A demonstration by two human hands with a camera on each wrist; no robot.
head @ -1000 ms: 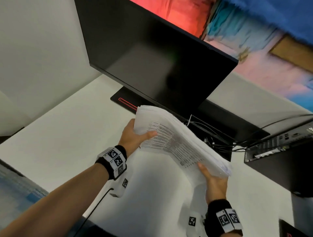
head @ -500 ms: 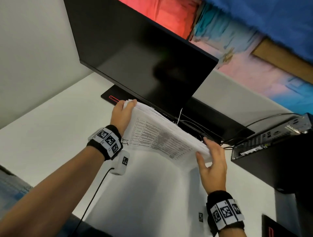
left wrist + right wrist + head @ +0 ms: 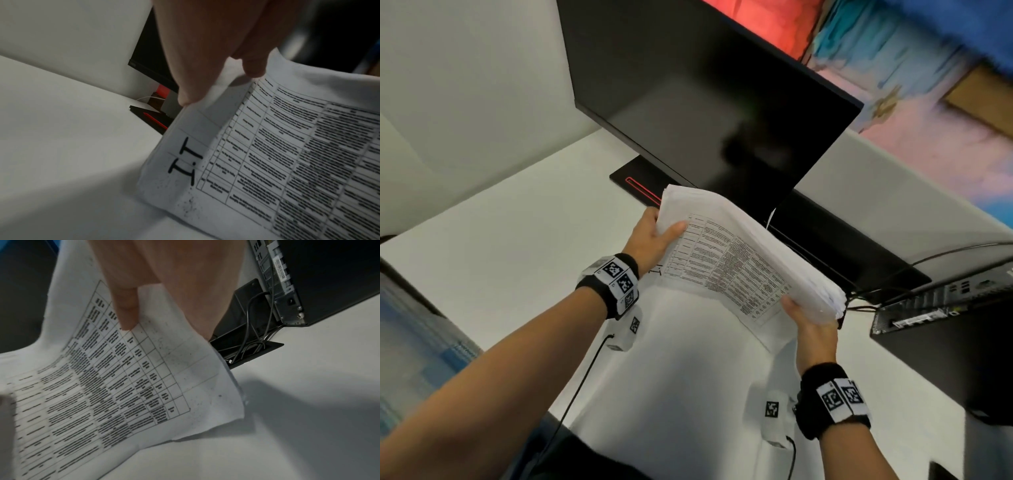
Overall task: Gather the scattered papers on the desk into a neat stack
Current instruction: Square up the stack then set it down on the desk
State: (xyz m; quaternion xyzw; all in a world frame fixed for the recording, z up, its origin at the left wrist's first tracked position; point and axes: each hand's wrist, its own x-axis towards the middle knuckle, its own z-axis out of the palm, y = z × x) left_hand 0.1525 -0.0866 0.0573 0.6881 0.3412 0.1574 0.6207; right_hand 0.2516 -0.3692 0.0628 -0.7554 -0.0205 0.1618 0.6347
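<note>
Change: both hands now grip the paper ends again, where half a second ago they lay flat against them.
Desk [image 3: 493,260]: white.
Monitor [image 3: 709,113]: at the back edge.
Papers [image 3: 739,260]: one thick stack, lifted, tilted before the monitor.
Left hand [image 3: 650,240]: thumb on top, clasping the far end.
Right hand [image 3: 813,334]: clasping the near end.

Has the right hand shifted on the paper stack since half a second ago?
Yes. The right hand was flat against the end of the paper stack nearest the computer case; now it grips that end from below, thumb on top.
</note>
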